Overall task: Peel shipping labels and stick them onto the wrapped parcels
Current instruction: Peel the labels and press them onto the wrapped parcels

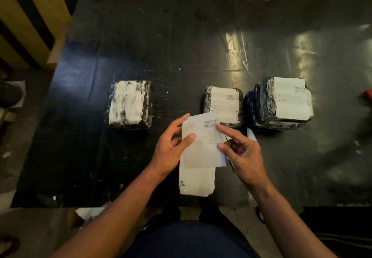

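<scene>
Left hand [171, 147], thumb curled over the left edge of a white rectangular paper shipping label with printed barcodes [203, 136], fingers behind the sheet. Right hand [241, 153], thumb and forefinger pinching the label's right edge. Directly beneath both hands, a stack of white label sheets [196, 181] on the glossy black tabletop [141, 36]. Beyond the left hand, a black plastic-wrapped parcel with a smeared white patch [128, 104]. Just beyond the right hand's fingertips, a small black wrapped parcel bearing a white printed label [223, 104]; farther right of that hand, a larger labelled black wrapped bundle [281, 102].
</scene>
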### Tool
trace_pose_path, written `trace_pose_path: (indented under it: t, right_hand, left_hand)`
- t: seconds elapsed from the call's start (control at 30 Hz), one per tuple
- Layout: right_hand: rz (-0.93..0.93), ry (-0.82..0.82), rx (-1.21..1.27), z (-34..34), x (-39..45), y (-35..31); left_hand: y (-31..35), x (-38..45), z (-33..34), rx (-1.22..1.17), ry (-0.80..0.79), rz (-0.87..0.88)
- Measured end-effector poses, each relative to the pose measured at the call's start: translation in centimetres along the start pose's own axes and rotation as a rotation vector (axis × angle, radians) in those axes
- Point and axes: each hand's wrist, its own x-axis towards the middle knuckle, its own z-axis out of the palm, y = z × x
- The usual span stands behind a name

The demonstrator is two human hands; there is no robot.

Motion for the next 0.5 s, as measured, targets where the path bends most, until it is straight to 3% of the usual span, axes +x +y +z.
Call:
trace_pose_path:
  t: [0.13, 0.3, 0.5]
  right_hand:
    - [-0.099, -0.047, -0.007, 1.1, -0.9, -2.5]
    - [-0.245, -0.039, 0.056, 1.5, 0.1, -7.0]
    - [-0.405, -0.055, -0.009, 2.4, 0.7, -10.7]
  left_hand:
    - [3.5, -1.0, -0.3, -0.037, 0.052, 0.14]
    - [6.6, -2.9, -0.8, 0.05, -0.001, 0.326]
    - [9.1, -4.8, -1.0, -0.039, 0.008, 0.395]
